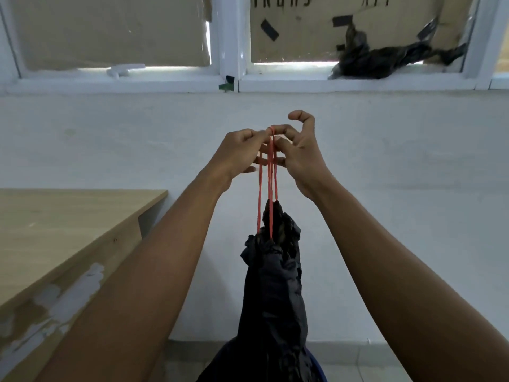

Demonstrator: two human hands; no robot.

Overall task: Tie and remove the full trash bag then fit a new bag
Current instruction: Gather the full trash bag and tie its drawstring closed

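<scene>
Hanging straight down between the two forearms, the black trash bag [275, 285] is suspended from its red drawstrings [268, 188], with its gathered, crumpled neck well below both hands and its lower part running out of the bottom edge of the view. The drawstrings rise as several taut strands from the neck to the hands, which meet in front of the white wall [399, 150].

The left hand [239, 153] has its fingers curled and pinches the strands near their top. The right hand [300, 158] touches it from the other side. One of its fingers is hooked through a loop of the drawstrings, the other fingers curl toward the strands, and the thumb stands raised and free above.

A wooden desk [55, 230] with a chipped, pale-patched edge stands to the left, apart from the bag. Nothing lies between the bag and the wall. Above, a white window frame [228, 51] holds panes covered with taped cardboard [110, 28]. A dark crumpled sheet of plastic [385, 59] lies on the sill at the right. A strip of tiled floor [358, 362] shows below, and a blue edge [319, 368] appears beside the bag's base; what it belongs to cannot be told.
</scene>
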